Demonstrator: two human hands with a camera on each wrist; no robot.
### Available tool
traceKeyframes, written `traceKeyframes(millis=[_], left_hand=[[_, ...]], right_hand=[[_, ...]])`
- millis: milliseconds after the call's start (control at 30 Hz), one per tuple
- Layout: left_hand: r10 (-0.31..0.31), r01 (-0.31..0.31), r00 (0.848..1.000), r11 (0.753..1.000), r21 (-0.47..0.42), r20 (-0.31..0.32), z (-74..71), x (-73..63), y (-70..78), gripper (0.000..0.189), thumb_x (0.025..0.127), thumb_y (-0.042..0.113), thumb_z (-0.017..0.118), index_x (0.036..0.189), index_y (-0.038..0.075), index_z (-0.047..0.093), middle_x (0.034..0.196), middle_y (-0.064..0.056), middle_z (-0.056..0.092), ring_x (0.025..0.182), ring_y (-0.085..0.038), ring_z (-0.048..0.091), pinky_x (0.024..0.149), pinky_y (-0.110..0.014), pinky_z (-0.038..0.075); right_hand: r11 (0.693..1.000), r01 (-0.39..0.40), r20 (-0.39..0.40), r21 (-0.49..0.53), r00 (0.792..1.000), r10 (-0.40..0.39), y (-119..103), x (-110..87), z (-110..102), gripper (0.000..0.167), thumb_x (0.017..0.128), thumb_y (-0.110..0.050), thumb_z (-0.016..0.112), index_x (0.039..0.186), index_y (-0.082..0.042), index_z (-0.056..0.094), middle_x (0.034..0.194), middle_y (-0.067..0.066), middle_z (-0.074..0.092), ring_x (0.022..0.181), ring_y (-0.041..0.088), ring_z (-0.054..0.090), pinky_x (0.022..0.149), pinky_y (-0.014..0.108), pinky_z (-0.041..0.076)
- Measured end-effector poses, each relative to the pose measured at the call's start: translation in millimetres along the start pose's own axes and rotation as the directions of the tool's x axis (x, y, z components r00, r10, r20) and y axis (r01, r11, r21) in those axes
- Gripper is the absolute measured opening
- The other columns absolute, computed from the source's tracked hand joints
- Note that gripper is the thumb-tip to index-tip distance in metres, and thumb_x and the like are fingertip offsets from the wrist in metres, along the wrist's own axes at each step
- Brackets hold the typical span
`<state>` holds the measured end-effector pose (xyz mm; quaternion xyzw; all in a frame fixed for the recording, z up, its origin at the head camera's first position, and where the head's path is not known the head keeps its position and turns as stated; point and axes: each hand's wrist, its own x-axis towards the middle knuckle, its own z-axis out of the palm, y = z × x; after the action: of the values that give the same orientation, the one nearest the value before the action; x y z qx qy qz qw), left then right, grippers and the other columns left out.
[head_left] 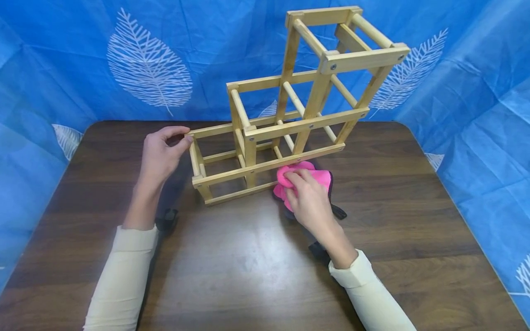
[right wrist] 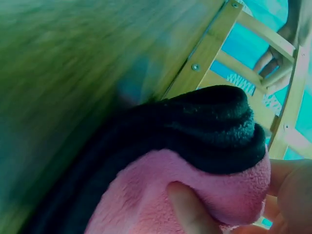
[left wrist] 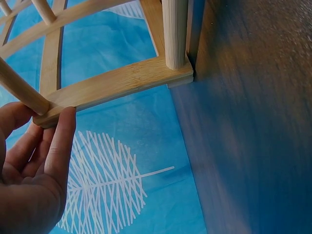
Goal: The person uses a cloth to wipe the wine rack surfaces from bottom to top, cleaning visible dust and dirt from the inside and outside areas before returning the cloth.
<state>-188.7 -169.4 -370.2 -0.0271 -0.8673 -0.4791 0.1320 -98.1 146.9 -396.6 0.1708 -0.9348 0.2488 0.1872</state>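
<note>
A stepped rack of pale wood (head_left: 311, 124), with slats, round dowels and screw heads, stands at an angle across the table, its tall end at the right. At its low left end, my left hand (head_left: 160, 154) pinches the top corner between thumb and fingers. The left wrist view shows those fingertips at the end slat (left wrist: 117, 84), beside a dowel. My right hand (head_left: 310, 200) grips a bunched pink cloth (head_left: 323, 178) at the rack's lower front rail. Seen from the right wrist, the cloth has a dark side (right wrist: 195, 126) folded over, and the thumb (right wrist: 192, 209) presses into the pink.
The dark wood-grain table (head_left: 232, 276) carries the rack and reflects light near its middle. Behind it and along both sides hangs a blue curtain (head_left: 232, 41) with white leaf prints. A black strap end (head_left: 339, 211) shows beside the cloth.
</note>
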Motion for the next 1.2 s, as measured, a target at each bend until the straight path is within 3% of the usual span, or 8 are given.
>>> traceKeyframes(millis=[267, 400, 600, 767, 1000, 1200], left_hand=[[0.01, -0.01, 1.0, 1.0, -0.018, -0.011, 1.5, -0.6, -2.0, 0.026, 0.095, 0.013, 0.066, 0.117, -0.001, 0.07, 0.113, -0.017, 0.068, 0.097, -0.02, 0.059, 0.08, -0.017, 0.047], [0.005, -0.005, 1.0, 1.0, -0.02, -0.014, 1.6, -0.8, -1.8, 0.026, 0.095, 0.013, 0.066, 0.117, -0.001, 0.07, 0.114, -0.016, 0.067, 0.097, -0.02, 0.059, 0.081, -0.019, 0.048], [-0.017, 0.017, 1.0, 1.0, -0.008, -0.015, 0.2, -1.8, -1.0, 0.028, 0.095, 0.016, 0.067, 0.118, 0.0, 0.07, 0.115, -0.015, 0.067, 0.1, -0.021, 0.059, 0.085, -0.023, 0.049], [-0.013, 0.013, 1.0, 1.0, -0.007, -0.01, -0.6, -2.2, -0.5, 0.028, 0.095, 0.016, 0.067, 0.118, 0.0, 0.07, 0.116, -0.015, 0.067, 0.1, -0.022, 0.059, 0.086, -0.025, 0.05], [-0.002, 0.002, 1.0, 1.0, 0.002, -0.008, 0.6, -1.3, -0.2, 0.028, 0.095, 0.015, 0.067, 0.118, -0.001, 0.07, 0.116, -0.015, 0.067, 0.101, -0.023, 0.059, 0.086, -0.026, 0.05], [-0.007, 0.007, 1.0, 1.0, 0.007, -0.006, -0.3, -1.3, 0.3, 0.028, 0.095, 0.017, 0.067, 0.118, 0.001, 0.07, 0.116, -0.015, 0.067, 0.102, -0.023, 0.059, 0.088, -0.029, 0.05]], right_hand=[[0.995, 0.018, 0.11, -0.094, 0.994, -0.008, -8, 5.5, 12, 0.026, 0.084, -0.001, 0.072, 0.11, -0.002, 0.071, 0.098, 0.012, 0.063, 0.07, 0.027, 0.062, 0.052, 0.042, 0.052], [0.992, 0.015, 0.148, -0.126, 0.989, 0.004, -13, 7.7, 13, 0.026, 0.084, 0.0, 0.07, 0.109, -0.002, 0.072, 0.095, 0.011, 0.063, 0.069, 0.027, 0.062, 0.052, 0.042, 0.052], [0.974, 0.085, 0.256, -0.211, 0.966, -0.029, -26, 10.9, 15, 0.02, 0.084, 0.001, 0.063, 0.1, -0.006, 0.073, 0.086, 0.009, 0.062, 0.07, 0.028, 0.064, 0.053, 0.042, 0.053], [0.955, 0.125, 0.296, -0.27, 0.954, -0.041, -39, 11.3, 20, 0.017, 0.084, 0.0, 0.062, 0.095, -0.008, 0.072, 0.085, 0.009, 0.063, 0.066, 0.029, 0.061, 0.05, 0.041, 0.052], [0.943, 0.134, 0.325, -0.304, 0.945, -0.03, -54, 9.8, 23, 0.014, 0.084, -0.001, 0.064, 0.094, -0.007, 0.072, 0.087, 0.009, 0.065, 0.067, 0.028, 0.059, 0.049, 0.039, 0.051], [0.948, 0.145, 0.384, -0.283, 0.923, -0.027, -66, 10.0, 24, 0.015, 0.081, -0.002, 0.068, 0.094, -0.008, 0.073, 0.088, 0.008, 0.066, 0.07, 0.029, 0.062, 0.053, 0.041, 0.053]])
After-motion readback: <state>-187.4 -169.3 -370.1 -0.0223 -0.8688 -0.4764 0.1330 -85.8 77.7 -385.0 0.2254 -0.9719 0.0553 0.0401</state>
